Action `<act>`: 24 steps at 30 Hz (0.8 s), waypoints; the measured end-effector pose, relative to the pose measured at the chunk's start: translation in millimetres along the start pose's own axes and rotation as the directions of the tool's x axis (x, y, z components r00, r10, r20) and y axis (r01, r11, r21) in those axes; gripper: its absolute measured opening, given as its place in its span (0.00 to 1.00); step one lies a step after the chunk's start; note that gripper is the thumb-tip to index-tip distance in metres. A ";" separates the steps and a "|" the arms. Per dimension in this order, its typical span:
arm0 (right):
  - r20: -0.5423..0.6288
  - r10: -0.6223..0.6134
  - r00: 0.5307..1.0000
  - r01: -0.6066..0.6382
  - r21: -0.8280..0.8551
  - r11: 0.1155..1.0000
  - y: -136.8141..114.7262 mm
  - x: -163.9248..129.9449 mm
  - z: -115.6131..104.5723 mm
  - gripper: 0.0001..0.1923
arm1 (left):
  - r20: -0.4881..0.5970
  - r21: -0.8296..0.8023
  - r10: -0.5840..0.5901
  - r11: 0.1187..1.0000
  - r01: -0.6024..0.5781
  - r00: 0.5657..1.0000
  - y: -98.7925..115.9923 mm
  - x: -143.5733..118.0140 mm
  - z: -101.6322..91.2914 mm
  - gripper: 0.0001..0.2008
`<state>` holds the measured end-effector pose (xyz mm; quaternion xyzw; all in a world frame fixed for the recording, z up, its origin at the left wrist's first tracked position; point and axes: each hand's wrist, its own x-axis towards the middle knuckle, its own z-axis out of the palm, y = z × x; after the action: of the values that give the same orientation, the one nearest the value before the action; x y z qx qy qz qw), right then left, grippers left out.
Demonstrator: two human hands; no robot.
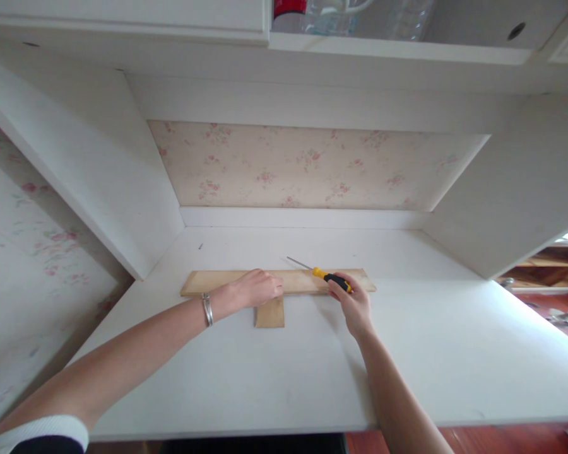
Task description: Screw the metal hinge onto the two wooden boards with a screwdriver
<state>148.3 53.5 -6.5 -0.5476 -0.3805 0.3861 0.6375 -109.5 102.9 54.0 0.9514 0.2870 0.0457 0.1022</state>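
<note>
The right hand [355, 302] has its fingers wrapped around the yellow-and-black handle of a screwdriver [329, 276], shaft pointing up-left over a long wooden board [227, 282]. The left hand [258, 288] presses flat on that board, above a small wooden block [269, 313], on the white desk [430, 340].

Long board [231, 281] lying crosswise on desk [284, 366], mid-depth. Short board [269, 313] under its middle, projecting toward viewer. Left hand [255, 288] on long board, left of centre. Right hand [355, 306] at right end, holding screwdriver [319, 273] above it.
</note>
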 end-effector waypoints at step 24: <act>-0.035 0.047 0.998 -0.049 -0.059 0.997 1.0 -8.9 2.9 0.23 | -0.226 -0.108 -0.581 0.813 0.572 0.782 -22.1 -14.6 -13.0 0.25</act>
<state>141.9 46.7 -7.8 -0.5818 -0.3676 0.3804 0.6177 -135.4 114.9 61.4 0.8027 0.5735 0.1360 0.0904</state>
